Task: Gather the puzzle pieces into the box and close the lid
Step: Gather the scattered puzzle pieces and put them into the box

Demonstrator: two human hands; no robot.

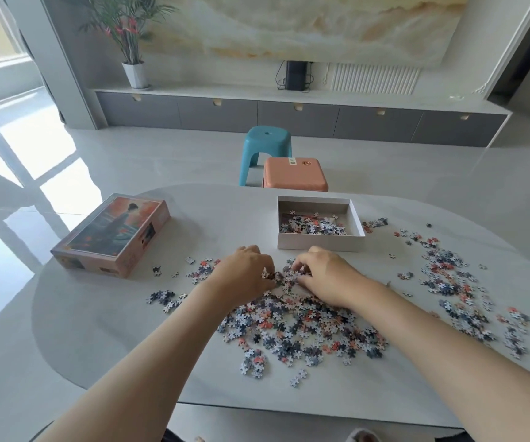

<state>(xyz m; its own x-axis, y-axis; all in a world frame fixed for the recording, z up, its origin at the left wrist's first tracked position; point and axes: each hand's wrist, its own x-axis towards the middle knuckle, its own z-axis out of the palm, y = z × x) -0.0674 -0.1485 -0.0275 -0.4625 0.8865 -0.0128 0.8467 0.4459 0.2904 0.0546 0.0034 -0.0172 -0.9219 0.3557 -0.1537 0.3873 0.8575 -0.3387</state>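
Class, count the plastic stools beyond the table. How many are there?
2: a teal plastic stool farther back, and an orange plastic stool at the table's far edge. Others may be hidden.

Teal stool behind orange stool; potted plant.

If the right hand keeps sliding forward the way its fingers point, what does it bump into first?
The right hand points up-left across the table, fingers in the puzzle pieces. Those are already touching. Just past them it would probably meet the left hand, though how near the two hands are is hard to judge.
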